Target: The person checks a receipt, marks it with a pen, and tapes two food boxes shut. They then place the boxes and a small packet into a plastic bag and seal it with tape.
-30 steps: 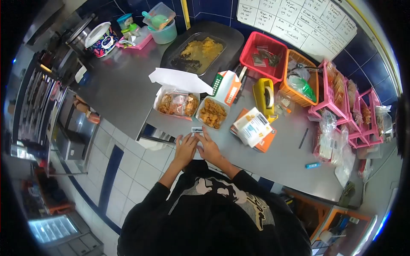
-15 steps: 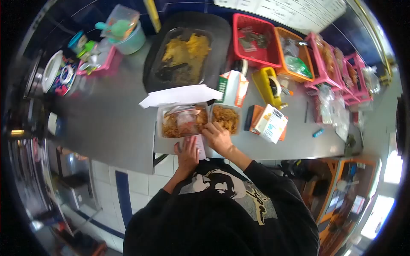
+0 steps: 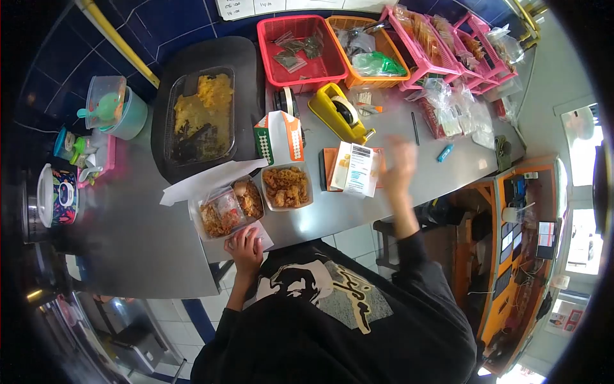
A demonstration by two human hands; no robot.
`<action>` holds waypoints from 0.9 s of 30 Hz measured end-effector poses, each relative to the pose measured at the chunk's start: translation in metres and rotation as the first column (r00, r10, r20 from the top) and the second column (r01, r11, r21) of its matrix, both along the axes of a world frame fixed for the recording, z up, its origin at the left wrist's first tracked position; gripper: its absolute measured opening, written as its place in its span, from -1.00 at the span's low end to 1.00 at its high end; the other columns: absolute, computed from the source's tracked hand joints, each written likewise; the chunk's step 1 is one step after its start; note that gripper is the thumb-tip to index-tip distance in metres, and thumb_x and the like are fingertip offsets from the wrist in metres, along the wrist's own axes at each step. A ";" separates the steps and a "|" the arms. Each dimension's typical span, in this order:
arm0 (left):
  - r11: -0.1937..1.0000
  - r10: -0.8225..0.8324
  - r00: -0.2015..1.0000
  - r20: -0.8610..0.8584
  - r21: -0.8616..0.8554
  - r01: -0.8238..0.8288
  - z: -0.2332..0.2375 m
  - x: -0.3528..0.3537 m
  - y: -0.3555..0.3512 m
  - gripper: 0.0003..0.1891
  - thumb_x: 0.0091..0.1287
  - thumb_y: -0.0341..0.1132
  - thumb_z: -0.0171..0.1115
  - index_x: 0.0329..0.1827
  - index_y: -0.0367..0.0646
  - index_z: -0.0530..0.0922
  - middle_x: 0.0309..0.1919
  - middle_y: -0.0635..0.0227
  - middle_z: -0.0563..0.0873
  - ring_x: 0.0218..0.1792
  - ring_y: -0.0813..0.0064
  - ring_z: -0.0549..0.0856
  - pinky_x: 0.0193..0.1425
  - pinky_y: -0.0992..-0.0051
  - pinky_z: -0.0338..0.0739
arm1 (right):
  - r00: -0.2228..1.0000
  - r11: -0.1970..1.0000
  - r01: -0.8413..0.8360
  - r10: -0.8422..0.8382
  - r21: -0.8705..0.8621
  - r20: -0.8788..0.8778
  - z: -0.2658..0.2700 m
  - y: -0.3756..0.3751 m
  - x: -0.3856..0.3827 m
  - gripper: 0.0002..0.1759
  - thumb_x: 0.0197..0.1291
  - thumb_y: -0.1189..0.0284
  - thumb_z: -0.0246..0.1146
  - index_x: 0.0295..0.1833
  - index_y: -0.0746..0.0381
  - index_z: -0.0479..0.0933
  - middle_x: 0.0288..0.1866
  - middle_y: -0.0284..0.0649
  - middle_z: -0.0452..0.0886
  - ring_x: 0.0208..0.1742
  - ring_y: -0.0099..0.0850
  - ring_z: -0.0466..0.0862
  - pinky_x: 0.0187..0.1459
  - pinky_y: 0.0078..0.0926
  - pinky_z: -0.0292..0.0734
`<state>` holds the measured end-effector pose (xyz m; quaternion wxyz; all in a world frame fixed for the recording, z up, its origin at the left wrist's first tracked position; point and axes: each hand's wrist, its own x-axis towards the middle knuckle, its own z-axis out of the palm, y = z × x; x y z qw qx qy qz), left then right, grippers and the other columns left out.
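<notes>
My left hand (image 3: 245,251) lies with fingers spread at the near edge of an opened paper box (image 3: 197,216), over a pinkish slip of paper (image 3: 263,238). Inside that box are fried food (image 3: 248,197) and a clear packet (image 3: 225,206). Just right of it stands a second open box (image 3: 309,192) of fried pieces (image 3: 286,187), its printed orange-and-green lid raised. My right hand (image 3: 400,168) is blurred by motion beside the white-and-orange cartons (image 3: 358,169); its fingers cannot be made out.
A black tray holder with a clear tray of yellow food (image 3: 203,115) stands at the back. Behind the boxes are a yellow tape dispenser (image 3: 339,114), a red basket (image 3: 302,78) and an orange basket (image 3: 377,80). A blue marker (image 3: 446,152) and a black pen (image 3: 415,128) lie at right.
My right hand has left the gap between the two food boxes and moved right, past the cartons. My left hand stays at the left box. The view has turned to the right.
</notes>
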<state>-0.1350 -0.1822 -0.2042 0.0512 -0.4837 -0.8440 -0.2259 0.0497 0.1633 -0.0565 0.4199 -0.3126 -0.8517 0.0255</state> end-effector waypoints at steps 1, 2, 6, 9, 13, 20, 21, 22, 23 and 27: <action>1.000 -0.001 1.000 0.001 0.001 0.001 0.001 0.001 0.001 -0.68 0.17 -0.25 0.22 0.02 0.03 0.58 0.02 0.48 0.60 0.07 0.34 0.51 0.23 0.06 0.10 | 0.980 0.979 0.198 -0.198 0.052 0.008 -0.005 0.044 0.027 -0.75 0.05 0.57 0.21 -0.10 0.28 0.50 -0.15 -0.03 0.56 -0.08 -0.01 0.53 -0.02 -0.16 0.45; 1.000 0.003 1.000 -0.002 -0.015 -0.003 0.001 0.001 0.003 -0.68 0.17 -0.25 0.22 0.02 0.03 0.58 0.02 0.48 0.60 0.07 0.34 0.51 0.23 0.06 0.10 | 0.907 0.898 0.395 -0.415 0.193 0.075 -0.027 0.092 0.063 -0.77 0.10 0.50 0.21 -0.09 0.30 0.50 -0.14 0.02 0.55 -0.07 0.02 0.53 -0.01 -0.14 0.45; 0.998 0.063 0.995 0.072 0.023 -0.065 -0.001 0.005 0.011 -0.63 0.14 -0.18 0.27 0.03 -0.01 0.57 0.06 0.39 0.60 0.08 0.24 0.50 0.28 0.09 0.13 | 0.026 0.439 0.821 -0.667 0.365 0.744 -0.174 0.248 0.221 -0.29 0.29 -0.06 0.00 0.23 0.37 0.37 0.08 0.13 0.51 0.11 0.03 0.55 0.11 0.05 0.43; 0.999 0.035 0.992 0.121 -0.029 -0.031 0.015 0.005 0.005 -0.70 0.16 -0.25 0.28 -0.04 -0.06 0.58 0.04 0.39 0.61 0.05 0.23 0.52 0.25 0.09 0.17 | 0.379 0.579 0.806 -0.667 0.125 0.641 -0.194 0.247 0.251 -0.39 0.14 0.03 0.21 0.06 0.35 0.41 0.04 0.12 0.56 -0.03 0.06 0.62 -0.09 -0.05 0.56; 0.978 -0.154 0.966 0.208 0.174 0.118 0.038 -0.012 -0.011 -0.72 0.14 -0.44 0.28 -0.05 -0.11 0.57 -0.01 0.34 0.61 -0.03 0.24 0.59 0.10 0.20 0.39 | 0.613 0.585 0.786 -0.698 -0.200 0.369 -0.182 0.214 0.250 -0.56 0.15 0.21 0.26 -0.04 0.38 0.53 -0.24 0.10 0.63 -0.21 -0.08 0.67 -0.17 -0.20 0.58; 0.865 -0.452 0.799 0.396 0.412 0.285 0.095 -0.019 0.008 -0.57 0.16 -0.48 0.28 0.13 -0.19 0.47 0.01 0.14 0.60 -0.08 0.16 0.62 0.02 0.32 0.53 | 0.853 0.703 0.094 -0.422 -0.705 -0.307 0.007 -0.081 0.128 -0.75 0.26 0.38 0.25 -0.08 0.33 0.61 -0.40 -0.39 0.55 -0.42 -0.63 0.47 -0.39 -0.71 0.35; 0.859 -0.490 0.701 0.517 0.421 0.291 0.105 -0.015 0.014 -0.55 0.18 -0.46 0.28 0.16 -0.21 0.43 0.06 0.13 0.56 -0.04 0.20 0.60 0.05 0.35 0.51 | 0.874 0.637 0.022 -0.387 -0.771 -0.295 0.017 -0.123 0.102 -0.78 0.26 0.40 0.24 -0.10 0.34 0.61 -0.41 -0.39 0.55 -0.44 -0.63 0.47 -0.40 -0.71 0.35; 0.855 -0.513 0.586 0.627 0.429 0.291 0.109 -0.010 0.016 -0.53 0.20 -0.45 0.29 0.19 -0.24 0.40 0.11 0.12 0.53 0.01 0.25 0.58 0.07 0.38 0.50 | 0.893 0.560 -0.048 -0.346 -0.827 -0.287 0.022 -0.158 0.076 -0.79 0.26 0.42 0.24 -0.12 0.35 0.60 -0.43 -0.38 0.55 -0.45 -0.63 0.47 -0.42 -0.70 0.35; 0.848 -0.523 0.415 0.745 0.403 0.344 0.106 -0.006 0.013 -0.50 0.22 -0.40 0.30 0.22 -0.23 0.37 0.20 0.12 0.45 0.05 0.34 0.54 0.10 0.41 0.47 | 0.939 0.457 -0.083 -0.262 -0.886 -0.223 0.021 -0.187 0.057 -0.81 0.28 0.42 0.21 -0.14 0.35 0.58 -0.42 -0.35 0.57 -0.47 -0.63 0.48 -0.44 -0.71 0.35; 0.821 -0.180 0.013 0.984 0.143 0.553 0.104 0.001 -0.008 -0.75 0.45 -0.21 0.05 -0.07 -0.25 0.44 -0.38 0.29 0.64 -0.39 0.47 0.63 -0.22 0.48 0.53 | 0.963 0.206 -0.246 -0.060 -0.947 -0.263 -0.009 -0.256 -0.020 -0.78 0.38 0.39 0.11 -0.19 0.36 0.49 -0.43 -0.25 0.64 -0.59 -0.64 0.51 -0.56 -0.70 0.34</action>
